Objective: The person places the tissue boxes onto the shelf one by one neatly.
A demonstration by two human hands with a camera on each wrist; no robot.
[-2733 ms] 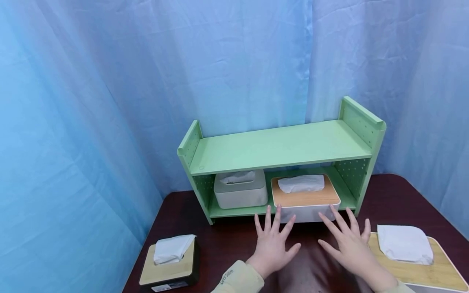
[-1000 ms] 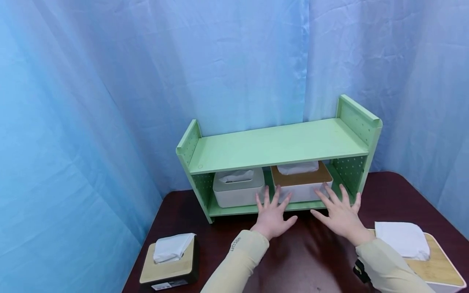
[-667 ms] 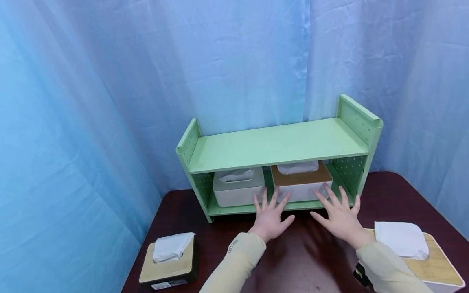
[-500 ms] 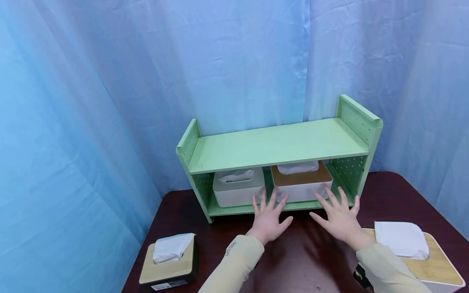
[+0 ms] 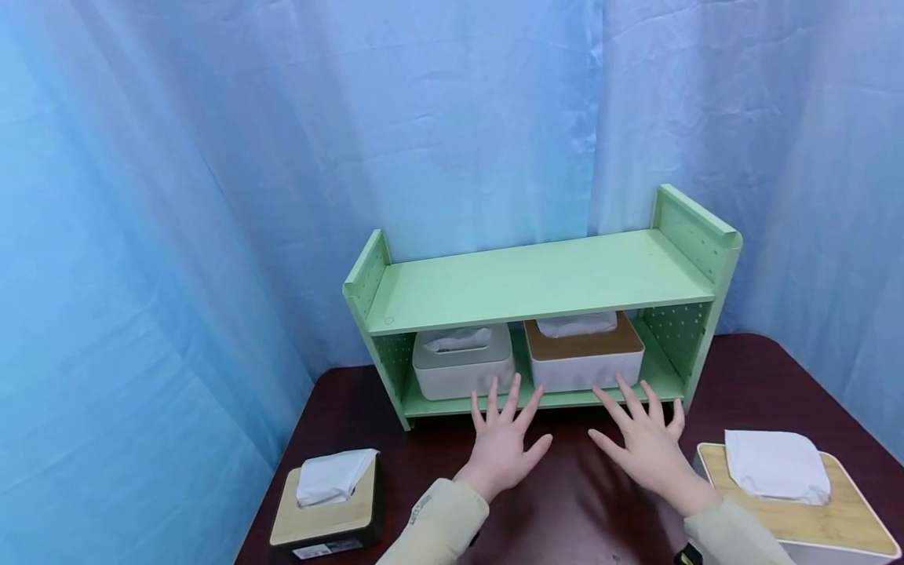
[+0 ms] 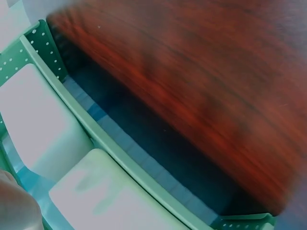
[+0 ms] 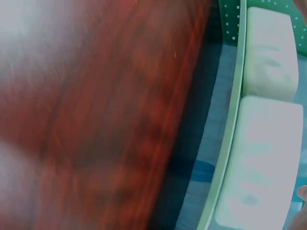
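Observation:
On the lower level of a green shelf stand two tissue boxes side by side. At left is a grey-white tissue box; to its right is a white tissue box with a wooden lid, partly beneath the upper board. My left hand is spread before the shelf, its fingertips overlapping the grey-white box's lower edge. My right hand, fingers also spread, lies in front of the wooden-lidded box. Neither hand holds anything. Part of a hand shows at the corner of the left wrist view.
A black tissue box with a wooden top sits at the table's left. Another wooden-topped tissue box is at the right, near my right forearm. Blue curtains hang behind the dark red table.
The wooden-lidded box first stuck out over the shelf's front edge, then moved back inside as both hands went forward. Since then both hands have drawn back from it.

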